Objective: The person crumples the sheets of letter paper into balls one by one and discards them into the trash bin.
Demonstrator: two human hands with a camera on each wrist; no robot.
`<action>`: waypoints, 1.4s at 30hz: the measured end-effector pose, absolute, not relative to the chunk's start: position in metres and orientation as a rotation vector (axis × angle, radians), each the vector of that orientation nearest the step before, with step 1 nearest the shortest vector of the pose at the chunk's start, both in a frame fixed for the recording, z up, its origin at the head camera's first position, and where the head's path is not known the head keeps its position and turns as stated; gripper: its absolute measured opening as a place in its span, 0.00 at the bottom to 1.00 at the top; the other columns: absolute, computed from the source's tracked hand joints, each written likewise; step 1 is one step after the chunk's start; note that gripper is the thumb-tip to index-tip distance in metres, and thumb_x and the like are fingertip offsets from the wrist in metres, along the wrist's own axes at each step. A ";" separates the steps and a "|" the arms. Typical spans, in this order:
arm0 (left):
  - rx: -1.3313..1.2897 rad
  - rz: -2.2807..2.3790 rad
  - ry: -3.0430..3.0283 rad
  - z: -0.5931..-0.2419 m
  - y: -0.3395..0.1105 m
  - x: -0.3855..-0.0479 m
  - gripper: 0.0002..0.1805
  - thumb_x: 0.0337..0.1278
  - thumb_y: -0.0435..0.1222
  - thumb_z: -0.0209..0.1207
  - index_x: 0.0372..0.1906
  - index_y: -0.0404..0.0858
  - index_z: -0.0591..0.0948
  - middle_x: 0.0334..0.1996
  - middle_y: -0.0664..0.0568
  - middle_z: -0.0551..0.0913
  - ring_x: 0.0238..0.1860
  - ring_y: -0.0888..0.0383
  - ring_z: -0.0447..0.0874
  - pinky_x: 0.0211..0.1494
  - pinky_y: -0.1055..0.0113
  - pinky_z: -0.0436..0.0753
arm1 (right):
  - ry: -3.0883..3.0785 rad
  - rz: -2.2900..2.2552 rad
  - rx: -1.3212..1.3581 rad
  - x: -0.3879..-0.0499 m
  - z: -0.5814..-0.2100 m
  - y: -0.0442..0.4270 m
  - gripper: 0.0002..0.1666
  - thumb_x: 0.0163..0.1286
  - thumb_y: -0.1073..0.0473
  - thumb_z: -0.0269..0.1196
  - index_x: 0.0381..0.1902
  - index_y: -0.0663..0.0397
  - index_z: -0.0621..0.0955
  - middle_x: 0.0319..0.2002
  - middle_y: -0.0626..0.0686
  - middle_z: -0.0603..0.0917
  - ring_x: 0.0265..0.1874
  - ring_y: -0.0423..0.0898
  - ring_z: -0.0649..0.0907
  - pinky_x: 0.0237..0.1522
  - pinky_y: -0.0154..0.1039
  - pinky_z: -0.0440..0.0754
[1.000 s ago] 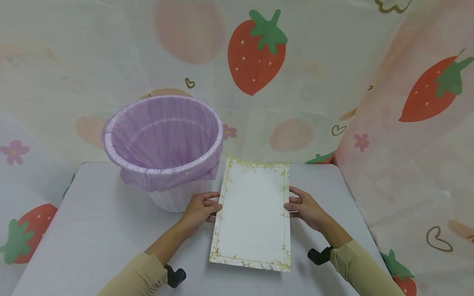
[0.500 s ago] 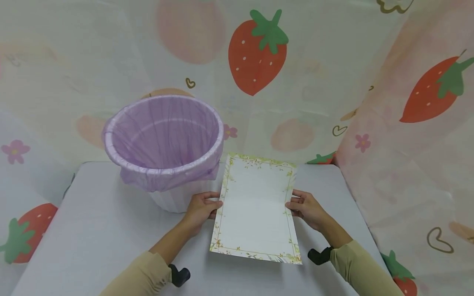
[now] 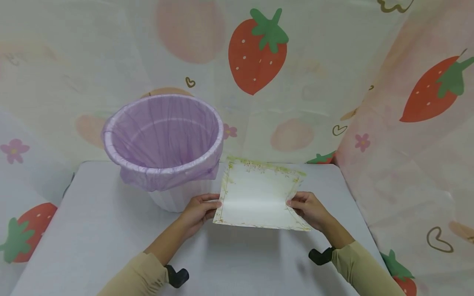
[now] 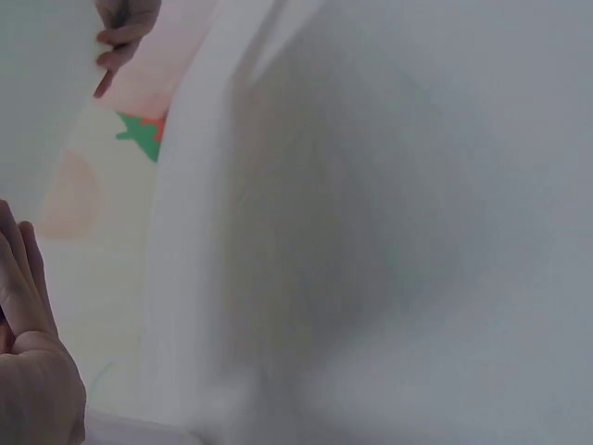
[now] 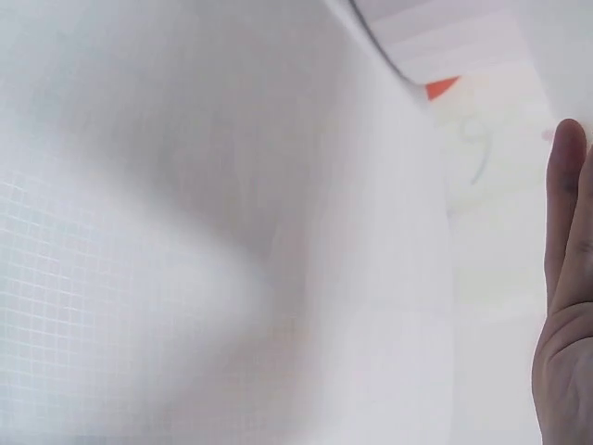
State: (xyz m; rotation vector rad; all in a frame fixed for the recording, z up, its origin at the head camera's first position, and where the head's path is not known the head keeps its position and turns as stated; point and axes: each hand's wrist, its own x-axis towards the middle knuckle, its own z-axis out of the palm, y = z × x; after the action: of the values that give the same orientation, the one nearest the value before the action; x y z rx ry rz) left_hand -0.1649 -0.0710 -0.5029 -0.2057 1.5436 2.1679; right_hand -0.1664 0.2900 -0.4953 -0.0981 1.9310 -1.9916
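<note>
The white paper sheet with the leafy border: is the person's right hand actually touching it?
Touching. The head view shows the bare right hand pinching the white leafy-bordered paper sheet at its right edge, thumb on top.

The table (image 3: 92, 238) has a pale top with rounded back corners, its front edge out of view, and the right wrist view shows a fine grid pattern across part of its surface. Standing upright on the tabletop, near the back edge and closer to the back left corner than the back right one, is a ridged white bin (image 3: 177, 197), its purple liner (image 3: 166, 177) folded over the rim and ending above the tabletop. Soft shadows fall across the tabletop's middle and toward its right edge.
</note>
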 end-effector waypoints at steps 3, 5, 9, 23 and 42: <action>-0.158 2.147 1.513 -0.503 -0.073 -0.164 0.27 0.65 0.24 0.57 0.66 0.20 0.67 0.39 0.49 0.86 0.35 0.63 0.86 0.41 0.74 0.84 | 1.891 -1.992 -0.110 -0.166 -0.494 0.292 0.14 0.71 0.72 0.58 0.35 0.54 0.88 0.32 0.45 0.86 0.29 0.37 0.80 0.29 0.28 0.78; -0.149 2.142 1.510 -0.503 -0.073 -0.164 0.26 0.66 0.24 0.57 0.66 0.20 0.67 0.39 0.51 0.86 0.35 0.64 0.85 0.41 0.75 0.84 | 1.889 -1.980 -0.126 -0.165 -0.493 0.293 0.13 0.72 0.71 0.58 0.39 0.54 0.89 0.36 0.46 0.88 0.32 0.38 0.83 0.31 0.29 0.80; -0.139 2.156 1.507 -0.504 -0.071 -0.164 0.21 0.65 0.24 0.56 0.61 0.18 0.72 0.40 0.50 0.87 0.38 0.63 0.86 0.42 0.74 0.84 | 1.900 -1.944 -0.177 -0.164 -0.489 0.294 0.13 0.74 0.68 0.57 0.49 0.61 0.87 0.46 0.50 0.88 0.41 0.42 0.86 0.36 0.32 0.84; -0.102 2.104 1.527 -0.506 -0.077 -0.164 0.23 0.69 0.39 0.57 0.54 0.20 0.78 0.45 0.43 0.87 0.44 0.59 0.87 0.50 0.68 0.84 | 1.886 -1.817 -0.325 -0.167 -0.490 0.298 0.20 0.76 0.72 0.45 0.56 0.70 0.81 0.58 0.53 0.83 0.55 0.45 0.82 0.45 0.38 0.85; -0.106 2.042 1.847 -0.506 -0.075 -0.159 0.21 0.53 0.26 0.69 0.54 0.25 0.81 0.33 0.48 0.89 0.35 0.61 0.87 0.41 0.68 0.86 | 2.228 -1.619 -0.306 -0.162 -0.483 0.285 0.22 0.67 0.64 0.67 0.57 0.68 0.80 0.45 0.61 0.87 0.41 0.45 0.87 0.44 0.39 0.85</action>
State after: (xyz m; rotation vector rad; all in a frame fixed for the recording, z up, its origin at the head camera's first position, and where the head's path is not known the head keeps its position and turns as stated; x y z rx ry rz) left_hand -0.1587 -0.0746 -0.5064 -0.1056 1.8472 2.0420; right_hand -0.1622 0.2851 -0.4828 -0.3061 2.2276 -1.6192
